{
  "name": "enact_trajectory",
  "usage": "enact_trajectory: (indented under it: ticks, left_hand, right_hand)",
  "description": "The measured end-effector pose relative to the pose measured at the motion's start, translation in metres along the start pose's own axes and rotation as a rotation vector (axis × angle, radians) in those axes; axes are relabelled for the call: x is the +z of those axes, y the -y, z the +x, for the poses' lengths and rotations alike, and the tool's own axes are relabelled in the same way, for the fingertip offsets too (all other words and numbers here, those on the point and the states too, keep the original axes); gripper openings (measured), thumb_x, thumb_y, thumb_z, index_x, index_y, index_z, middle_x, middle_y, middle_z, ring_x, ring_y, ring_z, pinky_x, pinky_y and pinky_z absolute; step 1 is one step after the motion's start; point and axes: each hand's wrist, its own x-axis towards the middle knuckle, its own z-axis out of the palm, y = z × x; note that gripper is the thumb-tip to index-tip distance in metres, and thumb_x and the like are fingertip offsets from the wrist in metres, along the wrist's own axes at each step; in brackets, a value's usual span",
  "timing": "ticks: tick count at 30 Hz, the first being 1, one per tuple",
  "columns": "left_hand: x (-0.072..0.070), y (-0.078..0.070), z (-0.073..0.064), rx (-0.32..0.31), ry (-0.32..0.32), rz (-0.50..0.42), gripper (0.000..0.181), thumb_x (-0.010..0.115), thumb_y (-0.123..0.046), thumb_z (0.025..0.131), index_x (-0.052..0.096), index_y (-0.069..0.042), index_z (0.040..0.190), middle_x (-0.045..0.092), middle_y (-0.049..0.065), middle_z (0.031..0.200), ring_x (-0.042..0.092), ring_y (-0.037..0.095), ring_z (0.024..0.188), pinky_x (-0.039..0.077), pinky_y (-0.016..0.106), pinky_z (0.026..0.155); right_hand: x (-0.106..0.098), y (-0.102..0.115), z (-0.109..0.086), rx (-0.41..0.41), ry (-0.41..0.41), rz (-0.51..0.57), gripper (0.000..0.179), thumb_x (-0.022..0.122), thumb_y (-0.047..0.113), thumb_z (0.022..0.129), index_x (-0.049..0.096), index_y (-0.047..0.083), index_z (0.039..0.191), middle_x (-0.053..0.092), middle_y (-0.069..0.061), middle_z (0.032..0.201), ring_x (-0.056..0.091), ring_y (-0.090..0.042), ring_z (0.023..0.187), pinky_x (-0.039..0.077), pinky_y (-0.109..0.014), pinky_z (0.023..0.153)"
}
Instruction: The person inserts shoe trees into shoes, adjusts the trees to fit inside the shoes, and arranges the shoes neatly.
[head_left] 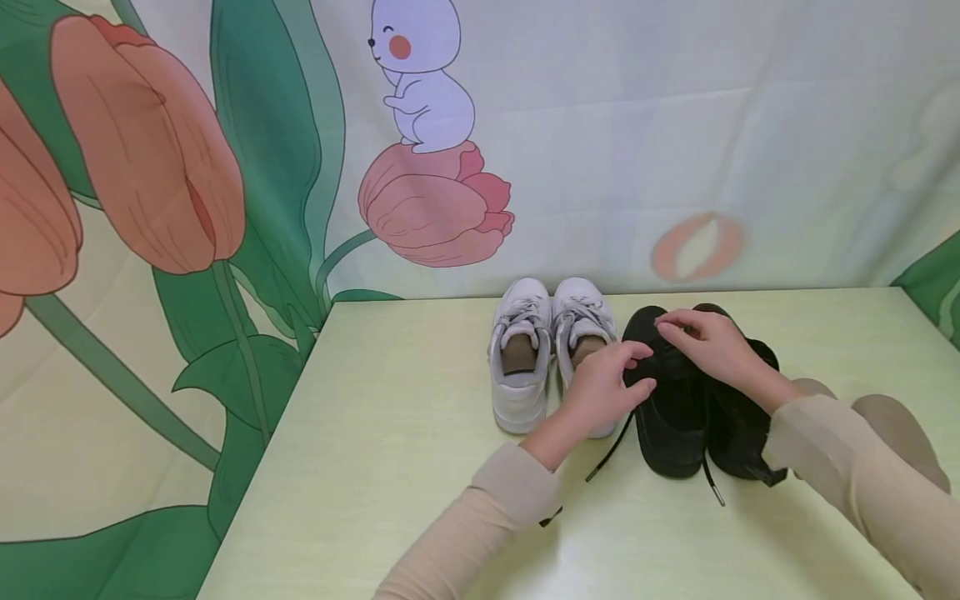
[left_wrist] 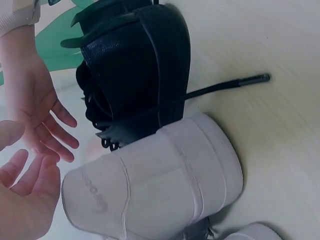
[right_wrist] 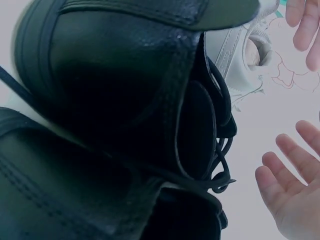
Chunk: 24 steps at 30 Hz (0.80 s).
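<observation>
A pair of black shoes stands side by side, the left black shoe (head_left: 673, 454) and the right black shoe (head_left: 731, 442), toes toward the wall. Loose lace ends trail from them, one black lace (head_left: 611, 450) reaching left on the table. My left hand (head_left: 596, 387) is at the left black shoe's side, fingers spread and slightly bent, nothing between them. Over the front of the black shoes hovers my right hand (head_left: 712, 343), its fingers relaxed; the right wrist view shows that hand (right_wrist: 295, 185) holding nothing, apart from the laces (right_wrist: 220, 170).
White sneakers (head_left: 519, 404) stand just left of the black pair, partly behind my left hand. Beige rounded shapes (head_left: 896, 429) show beside my right sleeve. A printed cloth (head_left: 570, 167) with tulips hangs behind the pale table (head_left: 375, 467).
</observation>
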Motion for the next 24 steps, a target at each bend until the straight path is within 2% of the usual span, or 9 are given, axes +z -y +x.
enact_trajectory:
  ticks: [3, 10, 16, 22, 24]
  left_hand:
    - [0.003, -0.003, 0.000, 0.009, 0.010, -0.018, 0.034, 0.059, -0.023, 0.084, 0.054, -0.015, 0.116, 0.059, -0.001, 0.112, 0.058, 0.007, 0.099, 0.043, 0.014, 0.082]
    - [0.010, -0.009, 0.000, 0.011, 0.034, -0.046, 0.034, 0.059, -0.023, 0.084, 0.054, -0.015, 0.116, 0.058, -0.001, 0.113, 0.057, 0.008, 0.100, 0.043, 0.014, 0.083]
    - [0.019, -0.009, 0.002, 0.021, 0.029, -0.001, 0.034, 0.059, -0.024, 0.084, 0.054, -0.015, 0.116, 0.056, -0.001, 0.117, 0.053, 0.009, 0.105, 0.041, 0.017, 0.087]
    - [0.030, -0.010, 0.005, 0.021, 0.038, 0.010, 0.036, 0.060, -0.024, 0.084, 0.052, -0.016, 0.118, 0.051, -0.001, 0.124, 0.048, 0.009, 0.115, 0.040, 0.021, 0.093]
    - [0.033, -0.009, 0.007, 0.021, 0.042, 0.015, 0.037, 0.060, -0.023, 0.083, 0.052, -0.016, 0.119, 0.050, -0.002, 0.125, 0.048, 0.008, 0.115, 0.040, 0.021, 0.093]
  right_hand:
    - [-0.001, -0.004, -0.003, 0.007, -0.007, 0.032, 0.038, 0.046, 0.032, 0.091, 0.059, 0.002, 0.111, 0.059, -0.018, 0.111, 0.054, -0.031, 0.101, 0.042, -0.047, 0.085]
    - [-0.005, -0.011, -0.010, 0.025, -0.041, 0.022, 0.037, 0.048, 0.030, 0.091, 0.059, 0.001, 0.110, 0.059, -0.017, 0.108, 0.055, -0.029, 0.098, 0.044, -0.044, 0.083]
    - [-0.010, -0.014, -0.017, 0.027, -0.071, -0.004, 0.034, 0.049, 0.028, 0.090, 0.060, 0.002, 0.109, 0.061, -0.017, 0.106, 0.056, -0.028, 0.095, 0.045, -0.025, 0.078]
    - [-0.016, -0.022, -0.026, 0.058, -0.079, 0.010, 0.037, 0.047, 0.029, 0.091, 0.058, 0.000, 0.112, 0.059, -0.019, 0.110, 0.055, -0.030, 0.097, 0.047, -0.038, 0.080]
    - [-0.018, -0.025, -0.029, 0.076, -0.082, 0.007, 0.038, 0.046, 0.030, 0.091, 0.058, 0.001, 0.112, 0.059, -0.020, 0.111, 0.056, -0.023, 0.095, 0.048, -0.035, 0.079]
